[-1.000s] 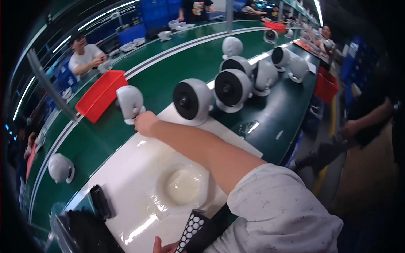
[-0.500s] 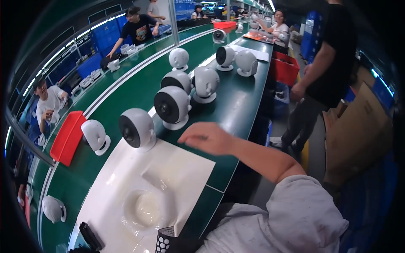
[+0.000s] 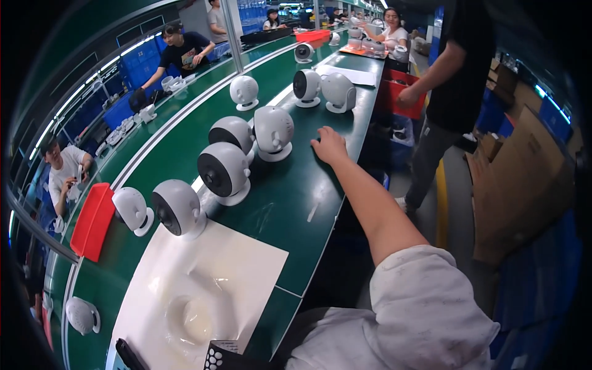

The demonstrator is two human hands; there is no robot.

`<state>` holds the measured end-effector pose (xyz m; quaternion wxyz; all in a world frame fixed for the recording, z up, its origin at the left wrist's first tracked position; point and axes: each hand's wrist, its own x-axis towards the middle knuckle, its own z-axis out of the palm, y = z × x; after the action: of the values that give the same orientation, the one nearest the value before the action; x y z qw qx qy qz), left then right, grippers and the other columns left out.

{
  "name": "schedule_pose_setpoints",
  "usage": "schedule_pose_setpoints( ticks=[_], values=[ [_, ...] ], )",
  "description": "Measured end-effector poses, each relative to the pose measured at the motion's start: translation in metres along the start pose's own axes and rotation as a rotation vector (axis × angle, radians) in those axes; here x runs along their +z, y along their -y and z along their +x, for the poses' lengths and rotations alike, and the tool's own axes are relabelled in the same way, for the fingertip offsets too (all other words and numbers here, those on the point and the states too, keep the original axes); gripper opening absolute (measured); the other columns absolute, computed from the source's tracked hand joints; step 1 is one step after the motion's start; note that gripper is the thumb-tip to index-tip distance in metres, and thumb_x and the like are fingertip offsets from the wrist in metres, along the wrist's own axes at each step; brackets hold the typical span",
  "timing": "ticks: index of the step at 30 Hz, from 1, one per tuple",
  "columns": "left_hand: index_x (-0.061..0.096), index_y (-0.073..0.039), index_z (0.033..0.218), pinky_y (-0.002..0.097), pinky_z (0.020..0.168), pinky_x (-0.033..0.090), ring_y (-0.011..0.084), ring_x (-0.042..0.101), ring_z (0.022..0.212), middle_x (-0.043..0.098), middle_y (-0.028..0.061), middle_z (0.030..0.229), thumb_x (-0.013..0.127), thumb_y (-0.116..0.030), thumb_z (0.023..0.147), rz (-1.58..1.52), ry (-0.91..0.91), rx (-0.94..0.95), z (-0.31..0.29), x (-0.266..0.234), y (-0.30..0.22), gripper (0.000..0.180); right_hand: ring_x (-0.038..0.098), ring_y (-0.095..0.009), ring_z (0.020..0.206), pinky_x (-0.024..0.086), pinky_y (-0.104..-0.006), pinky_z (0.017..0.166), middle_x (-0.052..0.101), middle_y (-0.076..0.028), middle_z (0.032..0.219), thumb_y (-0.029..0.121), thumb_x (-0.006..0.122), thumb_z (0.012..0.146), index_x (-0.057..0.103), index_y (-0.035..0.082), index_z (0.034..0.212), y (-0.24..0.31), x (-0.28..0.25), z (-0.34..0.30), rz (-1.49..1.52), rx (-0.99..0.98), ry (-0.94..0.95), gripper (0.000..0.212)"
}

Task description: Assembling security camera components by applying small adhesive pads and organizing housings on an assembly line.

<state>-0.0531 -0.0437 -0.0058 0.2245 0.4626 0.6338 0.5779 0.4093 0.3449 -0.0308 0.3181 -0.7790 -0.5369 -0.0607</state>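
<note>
Reaching out along the green belt (image 3: 290,203), your right hand (image 3: 330,145) lies flat with fingers loosely spread, holding nothing, just at 3 o'clock of the nearest white fan (image 3: 273,131) and not touching it. Your left hand is out of view, so you cannot tell its state. By the look of it, the work is midway: a row of fans already stands on the belt, from the dark-faced fan (image 3: 225,172) at 7 o'clock of your hand up to more fans (image 3: 322,89) at 12 o'clock, while the white mat (image 3: 246,265) before you bears only a moulded tray (image 3: 191,314) with no fan on it. A red bin (image 3: 92,221) sits at the belt's far edge at 8 o'clock. Around you is a long factory line, with seated workers across the belt and a standing person (image 3: 456,80) at 2 o'clock beside cardboard boxes (image 3: 524,179).
</note>
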Motion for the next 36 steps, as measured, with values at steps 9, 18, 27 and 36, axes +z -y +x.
schedule_pose_setpoints(
  ticks=[9, 18, 27, 36],
  values=[
    [0.046, 0.003, 0.111, 0.0371, 0.08, 0.041, 0.0256, 0.049, 0.092, 0.052, 0.0175, 0.102, 0.049, 0.002, 0.073, 0.04, -0.023, -0.1, 0.005, -0.02, 0.006, 0.038, 0.052, -0.03, 0.089, 0.042, -0.04, 0.078, 0.056, -0.011, 0.094, 0.018, 0.052, 0.072, 0.058, 0.007, 0.091, -0.058, 0.006, 0.061, -0.144, 0.045, -0.16, 0.022],
    [0.054, 0.01, 0.093, 0.0327, 0.083, 0.038, 0.0235, 0.052, 0.088, 0.055, 0.0174, 0.094, 0.059, 0.002, 0.056, -0.14, -0.103, -0.065, 0.02, -0.009, -0.007, 0.038, 0.05, -0.028, 0.095, 0.042, -0.0382, 0.079, 0.053, -0.009, 0.103, 0.027, 0.05, 0.076, 0.056, 0.008, 0.096, -0.062, 0.022, 0.097, -0.259, -0.068, -0.151, 0.028],
    [0.054, 0.007, 0.096, 0.0383, 0.086, 0.038, 0.0261, 0.052, 0.092, 0.054, 0.0211, 0.096, 0.063, -0.001, 0.058, -0.214, 0.028, -0.121, 0.03, 0.009, -0.002, 0.04, 0.048, -0.029, 0.103, 0.041, -0.0384, 0.084, 0.048, -0.013, 0.115, 0.038, 0.043, 0.08, 0.046, 0.008, 0.116, -0.068, 0.016, 0.114, -0.348, 0.126, 0.005, 0.046],
    [0.052, 0.003, 0.09, 0.0328, 0.071, 0.042, 0.0213, 0.053, 0.076, 0.054, 0.0141, 0.088, 0.063, -0.016, 0.066, -0.186, 0.044, -0.029, 0.028, -0.01, 0.035, 0.032, 0.053, -0.033, 0.095, 0.041, -0.0417, 0.082, 0.053, -0.018, 0.106, 0.043, 0.035, 0.081, 0.054, 0.005, 0.104, -0.075, 0.033, 0.122, -0.434, 0.005, 0.09, 0.048]
  ],
)
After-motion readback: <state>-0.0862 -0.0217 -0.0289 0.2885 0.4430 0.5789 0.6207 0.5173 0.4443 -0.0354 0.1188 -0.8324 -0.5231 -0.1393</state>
